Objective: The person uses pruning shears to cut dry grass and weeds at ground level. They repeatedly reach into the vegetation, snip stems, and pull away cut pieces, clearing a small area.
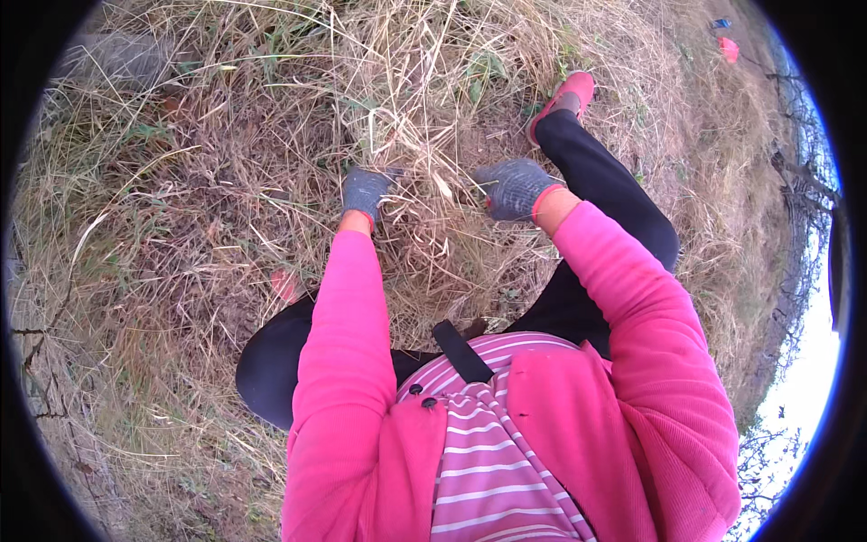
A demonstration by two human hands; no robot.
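Observation:
Both hands wear grey knit gloves with orange-red cuffs. My left hand (366, 193) is low in the dry grass at the picture's centre, its fingers partly hidden by stalks; whether it grips any cannot be told. To its right, my right hand (516, 190) has its fingers curled, with stalks about the fingertips; what lies inside it is hidden. Between and above the hands is a loose tangle of pale dry grass (406, 139), some of it long, bent blades.
My foot in a red shoe (576, 88) is planted at the upper right. Dry grass (223, 217) with a few green weeds (484, 74) covers the ground. Red (728, 49) and blue (721, 24) objects lie far off at the upper right. Thin bare branches (40, 366) stand at the left edge.

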